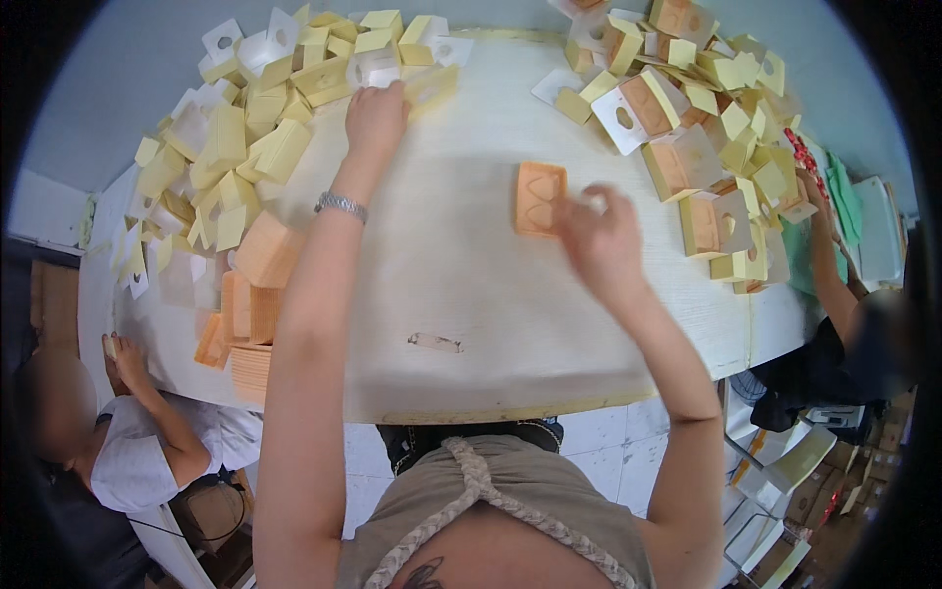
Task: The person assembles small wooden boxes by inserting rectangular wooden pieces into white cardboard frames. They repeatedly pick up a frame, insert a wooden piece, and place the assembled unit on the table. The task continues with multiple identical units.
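My left hand (375, 120) reaches far across the white table (461, 285) and rests on a clear plastic piece (376, 71) at the edge of a heap of pale yellow folded boxes (250, 137). A metal bracelet sits on that wrist. My right hand (601, 240) is beside a flat orange card insert (540, 198) lying on the table, fingers curled and touching its right edge. Whether the fingers pinch it or a small clear piece is unclear.
Another heap of yellow and orange boxes with white holed cards (692, 118) fills the far right. Stacks of orange inserts (250, 294) stand at the left. One person sits at the lower left (132, 432); another person's arm (829, 265) reaches in at the right.
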### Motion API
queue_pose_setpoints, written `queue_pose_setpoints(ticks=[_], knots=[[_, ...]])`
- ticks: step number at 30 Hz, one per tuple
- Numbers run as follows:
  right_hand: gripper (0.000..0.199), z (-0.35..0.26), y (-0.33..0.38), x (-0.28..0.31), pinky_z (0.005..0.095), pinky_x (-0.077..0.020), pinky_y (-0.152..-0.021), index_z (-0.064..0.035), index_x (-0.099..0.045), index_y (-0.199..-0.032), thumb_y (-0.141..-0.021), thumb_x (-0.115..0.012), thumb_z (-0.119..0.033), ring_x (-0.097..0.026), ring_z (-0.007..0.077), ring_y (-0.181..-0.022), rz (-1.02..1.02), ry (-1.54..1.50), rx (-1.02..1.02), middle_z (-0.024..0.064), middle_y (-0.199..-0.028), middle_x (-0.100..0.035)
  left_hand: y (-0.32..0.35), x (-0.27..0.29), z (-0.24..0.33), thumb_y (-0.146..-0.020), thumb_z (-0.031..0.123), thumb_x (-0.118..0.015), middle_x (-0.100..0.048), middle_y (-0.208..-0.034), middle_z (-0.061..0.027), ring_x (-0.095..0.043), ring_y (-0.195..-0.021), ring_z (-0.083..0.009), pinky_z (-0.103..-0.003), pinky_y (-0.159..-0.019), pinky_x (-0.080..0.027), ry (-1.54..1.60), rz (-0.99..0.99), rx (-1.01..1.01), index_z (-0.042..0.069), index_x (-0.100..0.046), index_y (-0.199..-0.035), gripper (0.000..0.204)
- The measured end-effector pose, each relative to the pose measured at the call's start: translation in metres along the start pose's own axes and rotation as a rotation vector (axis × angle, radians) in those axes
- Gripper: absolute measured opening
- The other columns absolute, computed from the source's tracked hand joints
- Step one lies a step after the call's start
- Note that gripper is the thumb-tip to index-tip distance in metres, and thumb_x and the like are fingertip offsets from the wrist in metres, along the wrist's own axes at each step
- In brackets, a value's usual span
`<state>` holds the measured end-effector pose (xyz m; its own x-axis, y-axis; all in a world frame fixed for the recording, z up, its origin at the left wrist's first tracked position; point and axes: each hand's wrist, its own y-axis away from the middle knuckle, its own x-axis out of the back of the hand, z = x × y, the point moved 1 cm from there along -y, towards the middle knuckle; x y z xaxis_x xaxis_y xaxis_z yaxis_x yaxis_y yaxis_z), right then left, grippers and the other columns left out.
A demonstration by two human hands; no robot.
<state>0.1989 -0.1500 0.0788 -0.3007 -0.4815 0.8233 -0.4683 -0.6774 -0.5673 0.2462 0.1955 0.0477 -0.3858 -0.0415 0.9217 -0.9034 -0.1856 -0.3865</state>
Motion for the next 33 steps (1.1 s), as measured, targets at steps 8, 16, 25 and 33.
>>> queue_pose_setpoints(ticks=[8,16,25,33], knots=[[0.025,-0.016,0.022,-0.051,0.0369,-0.0461,-0.086,-0.0079,-0.067,-0.096,-0.074,-0.077,-0.015,-0.057,0.0259,-0.097,-0.243,-0.321,-0.035,0.0053,-0.093,-0.064,0.088,0.067,0.107,-0.086,0.033,-0.069,-0.068,-0.074,-0.0164,-0.067,-0.065,-0.0342,-0.039,-0.058,-0.055,0.459,-0.238,0.383,-0.006,-0.03,-0.144,0.08],[0.02,-0.001,0.005,-0.024,0.0387,-0.0477,-0.08,-0.0118,-0.069,-0.09,-0.072,-0.075,-0.01,-0.059,0.0218,-0.09,-0.175,-0.227,0.267,0.0035,-0.092,-0.065,0.146,0.08,0.076,-0.084,0.033,-0.071,-0.064,-0.119,-0.0127,-0.057,-0.117,-0.0308,-0.041,-0.099,-0.044,0.485,-0.027,0.094,0.006,-0.037,-0.144,0.074],[0.017,0.013,-0.001,-0.044,0.0352,-0.0467,-0.073,-0.0109,-0.061,-0.071,-0.069,-0.077,-0.013,-0.061,0.0241,-0.07,-0.359,-0.191,-0.001,0.0054,-0.077,-0.063,0.184,0.039,0.068,-0.076,0.022,-0.074,-0.066,-0.097,0.0004,-0.059,-0.097,-0.0183,-0.037,-0.087,-0.041,0.022,-0.151,-0.047,0.016,-0.07,-0.104,0.029],[0.031,0.015,-0.041,0.0,0.0276,-0.0472,-0.07,-0.0024,-0.06,-0.09,-0.081,-0.08,-0.023,-0.057,0.0113,-0.079,-0.614,-0.82,-0.485,0.0039,-0.089,-0.063,0.24,0.066,0.086,-0.071,0.02,-0.078,-0.064,-0.093,0.001,-0.058,-0.091,-0.0178,-0.035,-0.079,-0.042,0.009,0.037,0.017,0.014,-0.069,-0.103,0.034]])
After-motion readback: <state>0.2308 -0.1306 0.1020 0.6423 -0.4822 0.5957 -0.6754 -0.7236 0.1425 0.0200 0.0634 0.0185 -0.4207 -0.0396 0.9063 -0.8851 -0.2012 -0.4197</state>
